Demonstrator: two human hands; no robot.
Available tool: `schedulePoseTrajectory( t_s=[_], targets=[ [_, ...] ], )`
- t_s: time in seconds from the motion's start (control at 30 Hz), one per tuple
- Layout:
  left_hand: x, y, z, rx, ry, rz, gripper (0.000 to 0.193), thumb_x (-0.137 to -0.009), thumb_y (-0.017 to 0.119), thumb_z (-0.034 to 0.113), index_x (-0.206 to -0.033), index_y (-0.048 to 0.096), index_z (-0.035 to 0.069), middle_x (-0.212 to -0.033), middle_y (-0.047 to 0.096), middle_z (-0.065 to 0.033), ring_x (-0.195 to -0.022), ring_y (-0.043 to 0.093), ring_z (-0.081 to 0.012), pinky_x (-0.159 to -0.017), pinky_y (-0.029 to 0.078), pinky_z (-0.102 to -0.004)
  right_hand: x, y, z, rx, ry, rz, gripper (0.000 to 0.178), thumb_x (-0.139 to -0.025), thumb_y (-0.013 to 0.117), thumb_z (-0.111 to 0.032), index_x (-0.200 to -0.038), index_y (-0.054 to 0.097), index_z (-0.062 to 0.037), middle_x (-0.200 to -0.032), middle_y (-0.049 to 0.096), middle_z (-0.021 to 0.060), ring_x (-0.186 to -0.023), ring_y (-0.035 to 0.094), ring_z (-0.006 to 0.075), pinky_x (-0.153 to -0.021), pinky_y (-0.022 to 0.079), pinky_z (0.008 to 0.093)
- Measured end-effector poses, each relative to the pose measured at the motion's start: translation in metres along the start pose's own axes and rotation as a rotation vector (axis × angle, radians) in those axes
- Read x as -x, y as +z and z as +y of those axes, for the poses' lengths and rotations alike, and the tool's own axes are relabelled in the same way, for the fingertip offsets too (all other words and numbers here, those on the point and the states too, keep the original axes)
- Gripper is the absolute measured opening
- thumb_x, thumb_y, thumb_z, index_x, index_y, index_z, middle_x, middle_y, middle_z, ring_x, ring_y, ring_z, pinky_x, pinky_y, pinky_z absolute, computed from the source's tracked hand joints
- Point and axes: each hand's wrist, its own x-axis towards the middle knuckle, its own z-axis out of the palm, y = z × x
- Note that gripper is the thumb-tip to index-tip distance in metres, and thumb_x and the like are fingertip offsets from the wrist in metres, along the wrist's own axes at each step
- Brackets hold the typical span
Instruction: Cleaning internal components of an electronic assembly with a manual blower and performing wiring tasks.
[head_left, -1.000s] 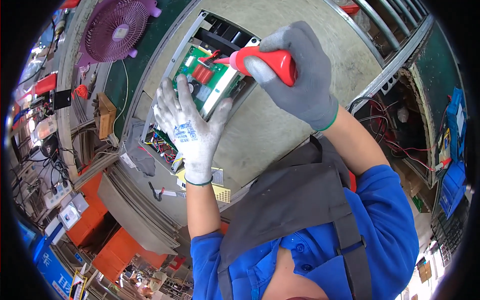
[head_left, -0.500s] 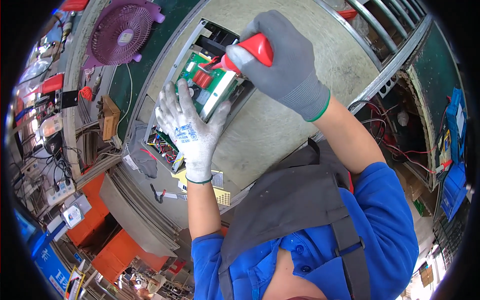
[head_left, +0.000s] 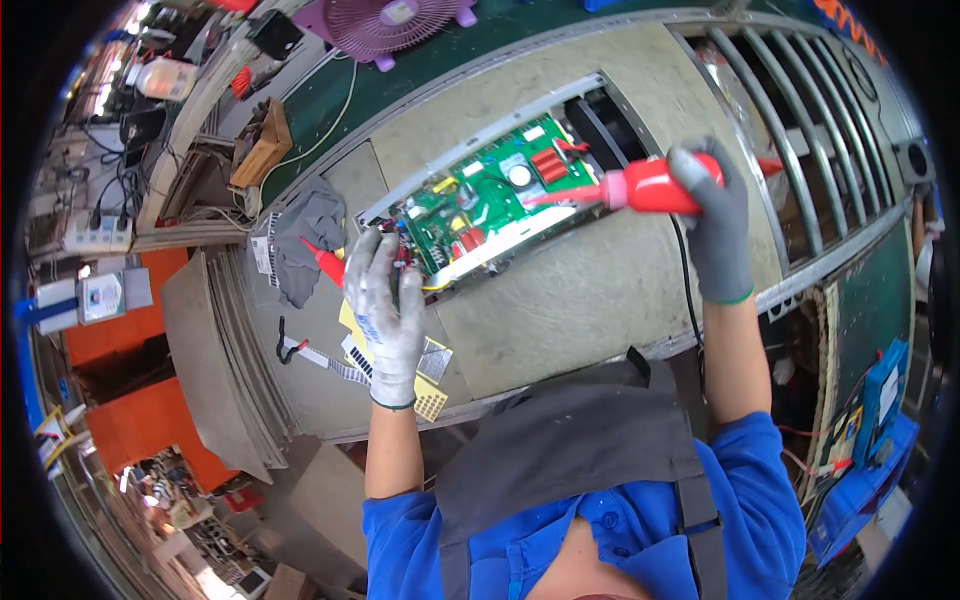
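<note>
My right hand (head_left: 722, 225), in a grey glove, is closed round a red squeeze bottle (head_left: 655, 187). The bottle lies nearly level, its pointed red nozzle reaching left over the green circuit board (head_left: 490, 205). That board, with red and yellow components, sits in an open metal chassis (head_left: 470, 155) set aslant on the workbench. At the chassis's left end, by its bundled wires, my left hand (head_left: 388, 325) is in a whitish glove with fingers apart. Its fingertips are next to the end of the chassis; contact is unclear. Beside it lies another red, pointed object (head_left: 325, 262), partly hidden.
Left on the workbench (head_left: 570, 310) are a grey cloth (head_left: 312, 225), yellow label sheets (head_left: 432, 395) and a black-handled tool (head_left: 287, 342). A purple fan (head_left: 400, 25) stands at the far side. Metal rails (head_left: 790, 140) run along the right, and stacked grey panels (head_left: 225, 350) stand at lower left.
My right hand has moved right with the bottle, now held level instead of tilted down at the board. My left hand has shifted from over the board to the chassis's left end. The view has turned.
</note>
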Motion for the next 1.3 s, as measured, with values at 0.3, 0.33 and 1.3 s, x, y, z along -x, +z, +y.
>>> schedulePoseTrajectory(
  t_s=[0.3, 0.33, 1.3],
  targets=[
    [-0.019, 0.002, 0.003, 0.038, 0.119, -0.16, 0.011, -0.082, 0.066, 0.009, -0.092, 0.07, 0.009, -0.137, 0.058, -0.0153, -0.135, 0.047, -0.0364, -0.115, 0.028, -0.0541, 0.019, 0.066, -0.002, 0.421, -0.299, -0.311, 0.021, -0.079, 0.077, -0.012, -0.091, 0.062, -0.004, -0.082, 0.062, 0.0062, -0.079, 0.059, 0.0141, -0.073, 0.048, 0.0295],
    [-0.019, 0.004, 0.002, 0.044, 0.112, -0.165, 0.011, -0.082, 0.066, 0.009, -0.092, 0.07, 0.009, -0.137, 0.058, -0.0153, -0.135, 0.047, -0.0364, -0.115, 0.028, -0.0541, 0.016, 0.07, -0.004, 0.481, -0.438, -0.408, 0.023, -0.077, 0.079, -0.011, -0.091, 0.063, -0.0045, -0.081, 0.061, 0.0074, -0.076, 0.06, 0.0168, -0.069, 0.048, 0.0302],
    [-0.014, 0.016, -0.011, 0.207, 0.089, 0.016, 0.011, -0.076, 0.067, 0.007, -0.085, 0.062, 0.01, -0.129, 0.064, -0.0139, -0.129, 0.052, -0.0351, -0.11, 0.033, -0.0536, 0.003, 0.128, -0.035, 0.814, -0.569, -0.695, 0.022, -0.073, 0.081, -0.013, -0.082, 0.062, -0.0062, -0.075, 0.057, 0.0094, -0.064, 0.057, 0.0276, -0.056, 0.047, 0.0358]
  ],
)
